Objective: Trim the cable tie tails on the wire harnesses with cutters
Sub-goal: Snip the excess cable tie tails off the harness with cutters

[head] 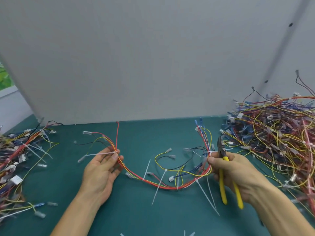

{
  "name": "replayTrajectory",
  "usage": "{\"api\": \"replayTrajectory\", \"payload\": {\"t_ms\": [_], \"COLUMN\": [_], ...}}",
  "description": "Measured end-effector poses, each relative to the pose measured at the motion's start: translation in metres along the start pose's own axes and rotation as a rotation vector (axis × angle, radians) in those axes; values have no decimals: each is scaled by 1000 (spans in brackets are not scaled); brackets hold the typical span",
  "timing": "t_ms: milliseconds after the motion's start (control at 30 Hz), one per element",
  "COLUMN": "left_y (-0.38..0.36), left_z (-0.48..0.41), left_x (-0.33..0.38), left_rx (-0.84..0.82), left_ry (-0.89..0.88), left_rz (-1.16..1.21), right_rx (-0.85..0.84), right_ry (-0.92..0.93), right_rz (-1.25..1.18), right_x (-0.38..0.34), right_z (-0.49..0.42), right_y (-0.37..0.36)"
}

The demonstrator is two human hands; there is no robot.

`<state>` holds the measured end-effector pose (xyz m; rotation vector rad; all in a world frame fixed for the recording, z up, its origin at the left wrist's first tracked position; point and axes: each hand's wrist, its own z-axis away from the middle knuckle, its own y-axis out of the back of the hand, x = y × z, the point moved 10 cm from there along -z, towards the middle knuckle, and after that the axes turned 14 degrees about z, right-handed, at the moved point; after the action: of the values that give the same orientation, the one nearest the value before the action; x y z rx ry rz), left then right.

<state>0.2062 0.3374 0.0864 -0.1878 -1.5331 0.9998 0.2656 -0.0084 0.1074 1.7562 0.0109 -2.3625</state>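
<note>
While the left hand [102, 169] pinches one harness [162, 186] end, the right hand [242, 172] pinches the other. It also grips cutters [222, 153].

No text, label, brand or number is legible: none on the cutters [222, 178], the harness [163, 186], the mat [136, 138] or the panel [153, 65].

My teal bench top [136, 137] meets a grey partition panel [136, 57] along its far edge; a window [5, 76] shows green past the far left corner.
</note>
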Motion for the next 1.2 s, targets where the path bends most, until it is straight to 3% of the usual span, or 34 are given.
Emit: {"api": "replayTrajectory", "payload": {"t_ms": [333,467,567,800,933,1033,1200], "left_y": [2,4,5,9,10,11,12], "left_z": [-3,-4,-6,-8,-8,-8,-8], "left_x": [-2,-1,-1,-2,0,0,0], "left_rx": [4,8,16,34,45,47,52], "left_ry": [-12,-10,-9,-7,-14,-16,-10], "left_rz": [2,6,17,31,36,32,44], "right_rx": [7,-64,-133,-364,-358,-376,-317], "right_ry": [-15,-18,14,-27,-26,-19,136], "right_rz": [4,50,284,1148,1560,1586,1309], "right_x": [-1,-5,-10,-3,1,5,-21], "right_z": [2,6,14,38,40,41,52], "right_y": [2,3,11,36,51,59,77]}}
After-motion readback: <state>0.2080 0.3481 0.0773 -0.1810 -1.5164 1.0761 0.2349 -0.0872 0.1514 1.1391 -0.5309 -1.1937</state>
